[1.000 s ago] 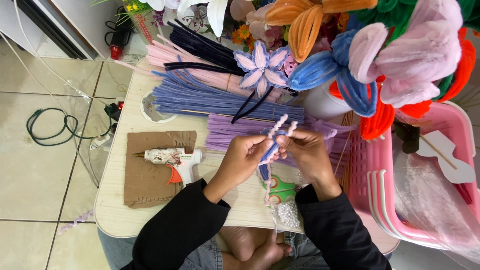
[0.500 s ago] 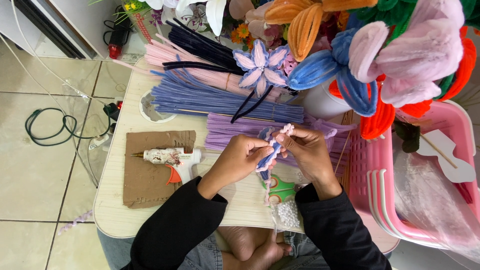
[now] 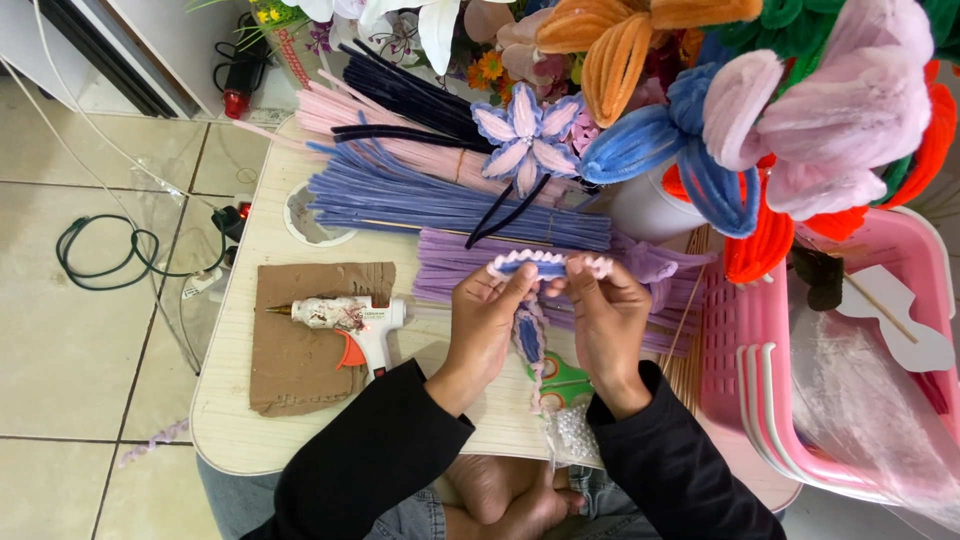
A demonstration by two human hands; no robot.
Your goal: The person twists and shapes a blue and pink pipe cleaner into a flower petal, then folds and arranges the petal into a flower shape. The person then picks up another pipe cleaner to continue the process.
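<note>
Above the front of the counter (image 3: 240,440), the left hand (image 3: 487,325) and the right hand (image 3: 603,318) each pinch one end of a pink-and-blue pipe-cleaner piece (image 3: 545,263), both grips clenched on it and holding it level over the bundle of purple pipe cleaners (image 3: 455,268). A white glue gun (image 3: 345,318) lies on a cardboard sheet (image 3: 300,350) to the left, green scissors (image 3: 565,382) lie under the wrists, and a pink basket (image 3: 745,350) stands to the right.

Pink-and-blue pipe cleaner (image 3: 545,262), lilac pipe cleaner bundle (image 3: 450,265), pink basket (image 3: 760,330), black sleeves (image 3: 370,455)
</note>
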